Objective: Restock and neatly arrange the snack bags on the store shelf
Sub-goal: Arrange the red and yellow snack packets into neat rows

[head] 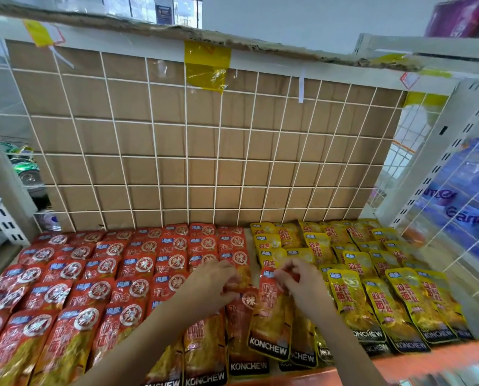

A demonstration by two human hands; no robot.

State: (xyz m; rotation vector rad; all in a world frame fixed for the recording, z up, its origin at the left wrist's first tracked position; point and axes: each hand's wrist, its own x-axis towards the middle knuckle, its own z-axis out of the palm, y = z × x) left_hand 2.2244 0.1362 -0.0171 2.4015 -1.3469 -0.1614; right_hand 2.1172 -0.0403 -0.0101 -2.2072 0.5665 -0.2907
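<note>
Both forearms come in from the bottom of the view and meet mid-shelf, right where the red stock ends and the yellow begins. My left hand (213,280) has its fingers curled down onto the top of the row-end red bag (239,278), gripping it at the edge of the red block. My right hand (302,282) pinches the top corner of a loose red bag (271,316) between thumb and fingertips. That bag lies tilted across the seam, on top of other bags at the front.

The shelf (416,363) has an orange front lip. The red bags (93,277) fill the left half in overlapping rows, and the yellow bags (372,274) fill the right half a bit more loosely. Behind them is a white wire grid (187,151) backed by brown cardboard (138,140), with a strip of yellow tape (206,65) hanging from the top rail. To the right, another wire panel holds blue packs (463,196), and there are purple packs (461,15) up in the top corner.

As for writing, KONCHEW is printed in white on the black band at the bottom of every bag I can see. The red ones carry a round 辣 badge. The lettering on the blue packs is cut off, so I can't read it.
</note>
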